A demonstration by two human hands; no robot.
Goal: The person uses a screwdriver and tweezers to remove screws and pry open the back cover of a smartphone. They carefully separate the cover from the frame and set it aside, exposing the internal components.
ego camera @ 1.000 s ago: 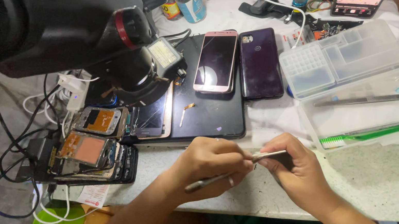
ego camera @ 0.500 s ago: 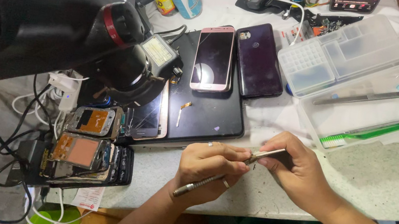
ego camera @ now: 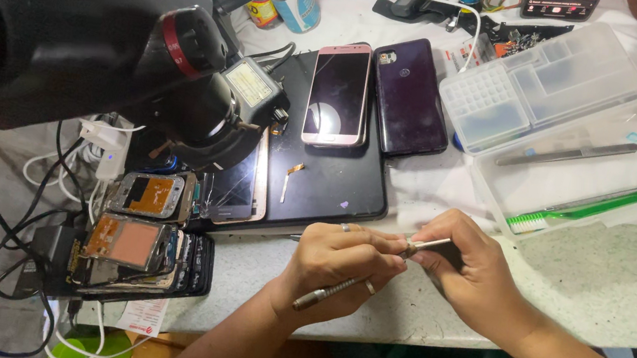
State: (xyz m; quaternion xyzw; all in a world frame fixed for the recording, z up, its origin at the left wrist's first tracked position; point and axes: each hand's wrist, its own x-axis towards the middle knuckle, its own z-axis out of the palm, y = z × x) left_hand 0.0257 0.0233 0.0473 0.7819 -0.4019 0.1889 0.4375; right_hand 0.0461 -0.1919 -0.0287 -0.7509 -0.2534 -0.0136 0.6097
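Screwdriver (ego camera: pixel 358 280), a slim metal precision tool, is lying across both hands just above the pale speckled worktop (ego camera: pixel 611 287), near the front edge. Head view, the only one: the left hand (ego camera: pixel 335 269) is closing around the knurled handle, fingers curled over the shaft, thumb pressing from the side; two rings are showing on it. The right hand (ego camera: pixel 471 275) is pinching the far end of the shaft between thumb and fingertips, apparently steadying or fitting the tip there; the tip itself is hiding behind the fingers, so what sits on it cannot be told. Long axis is running diagonally, handle butt pointing down-left toward the person, working end pointing up-right toward the clear parts tray (ego camera: pixel 548 82). Both hands are meeting close together, wrists hovering over the counter, likely for fine control. Beyond the hands a dark mat (ego camera: pixel 335 181) is carrying a pink phone (ego camera: pixel 337 94) face up and a dark purple phone (ego camera: pixel 411 96) just beside it. Opened phone frames (ego camera: pixel 135 240) are stacking at the left under a black microscope head (ego camera: pixel 90 31). Tweezers (ego camera: pixel 579 153) and a green toothbrush (ego camera: pixel 601 206) are resting on a clear lid, well apart from the hands.
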